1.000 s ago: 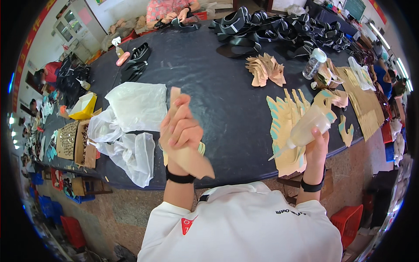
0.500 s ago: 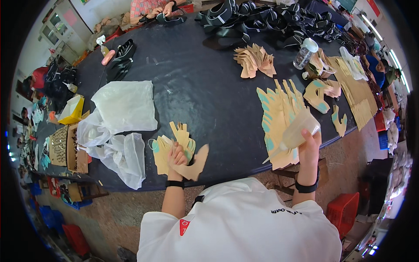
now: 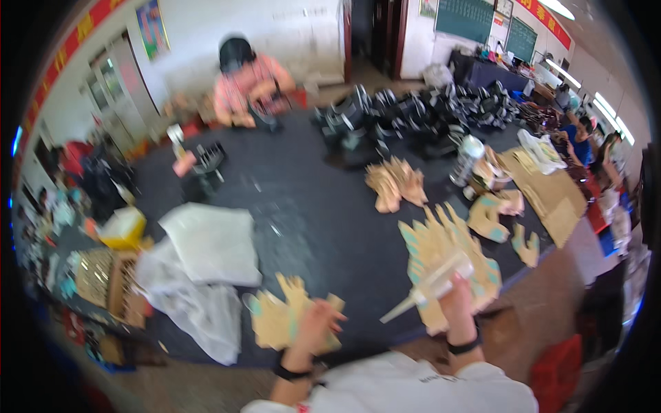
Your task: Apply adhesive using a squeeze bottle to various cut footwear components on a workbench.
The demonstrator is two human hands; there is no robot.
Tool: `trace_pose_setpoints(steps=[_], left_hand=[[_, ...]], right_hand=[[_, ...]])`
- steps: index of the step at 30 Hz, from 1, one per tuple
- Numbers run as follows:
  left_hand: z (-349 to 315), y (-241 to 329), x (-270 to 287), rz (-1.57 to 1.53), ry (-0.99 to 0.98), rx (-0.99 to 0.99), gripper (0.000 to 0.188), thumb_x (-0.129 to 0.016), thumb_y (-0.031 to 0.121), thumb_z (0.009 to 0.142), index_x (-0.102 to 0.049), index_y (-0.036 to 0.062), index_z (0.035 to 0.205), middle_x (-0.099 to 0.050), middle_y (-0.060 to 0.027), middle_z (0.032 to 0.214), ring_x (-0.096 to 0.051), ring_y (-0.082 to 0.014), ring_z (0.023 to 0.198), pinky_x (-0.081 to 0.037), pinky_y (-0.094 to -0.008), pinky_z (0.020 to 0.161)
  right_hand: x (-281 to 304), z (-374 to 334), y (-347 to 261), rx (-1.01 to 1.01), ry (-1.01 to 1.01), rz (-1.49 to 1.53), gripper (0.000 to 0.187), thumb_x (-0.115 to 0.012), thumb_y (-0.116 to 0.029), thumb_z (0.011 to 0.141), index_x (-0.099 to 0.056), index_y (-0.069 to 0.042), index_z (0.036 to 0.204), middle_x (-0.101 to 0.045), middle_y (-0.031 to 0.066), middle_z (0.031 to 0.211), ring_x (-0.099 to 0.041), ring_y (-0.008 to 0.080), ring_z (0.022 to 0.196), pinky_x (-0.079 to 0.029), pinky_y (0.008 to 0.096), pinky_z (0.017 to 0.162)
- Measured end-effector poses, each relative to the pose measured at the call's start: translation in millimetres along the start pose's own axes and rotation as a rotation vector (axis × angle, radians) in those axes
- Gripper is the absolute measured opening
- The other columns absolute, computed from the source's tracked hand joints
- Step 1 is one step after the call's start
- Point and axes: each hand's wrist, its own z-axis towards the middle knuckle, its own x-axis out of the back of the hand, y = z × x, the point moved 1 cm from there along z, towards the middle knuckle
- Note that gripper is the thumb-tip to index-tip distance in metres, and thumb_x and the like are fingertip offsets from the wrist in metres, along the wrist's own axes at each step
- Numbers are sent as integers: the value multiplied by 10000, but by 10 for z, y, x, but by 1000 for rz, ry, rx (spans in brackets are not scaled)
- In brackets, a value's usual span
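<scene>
My right hand is closed around a translucent squeeze bottle with a long pale nozzle tilted down to the left. Beneath the bottle lies a fanned stack of tan cut pieces with turquoise patches. My left hand is blurred, its fingers apart and stretched to the right. It is over a smaller pile of tan pieces near the table's front edge. Tan material shows on both sides of this hand; whether it touches a piece there is hard to see.
White plastic bags lie at the left, beside a yellow box. Black strapped items are heaped at the back. A clear jar and brown sheets stand at the right. Across the table a person handles a black item.
The view has tilted up, showing more of the room. My left hand's fingers have spread from the curved tan piece they held. The bottle has tipped flatter, its nozzle further left.
</scene>
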Motion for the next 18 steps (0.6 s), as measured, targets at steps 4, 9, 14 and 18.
trace_pose_setpoints(steps=[4,9,14,18], left_hand=[[-39,62,-405,16,-86,36,228,-550,190,870,-548,9,1008,-636,-83,876,-595,-108,740,-486,-214,633],[-13,590,-732,69,-78,-89,178,-568,136,849,-607,-6,949,-634,-45,817,-581,-83,756,-444,-189,641],[80,782,-651,33,-45,-145,124,-581,80,826,-618,-14,898,-645,-58,800,-590,-80,724,-447,-186,627],[-38,992,-609,41,-45,-85,99,-591,24,801,-611,-37,877,-646,-102,812,-616,-116,730,-471,-199,660]], right_hand=[[-37,13,-129,-85,-115,55,488,-547,-318,835,-388,-115,1250,-501,37,1138,-489,206,1056,-395,374,912],[-142,31,-560,-28,-15,203,537,-437,-435,883,-343,-98,1290,-476,69,1203,-486,204,1077,-414,363,891],[-681,296,-498,158,92,107,419,-501,-330,872,-437,-84,1206,-545,37,1088,-518,181,1004,-414,353,879],[-941,124,-500,198,52,17,449,-566,-286,847,-425,-42,1197,-524,55,1086,-510,180,1005,-419,333,867]])
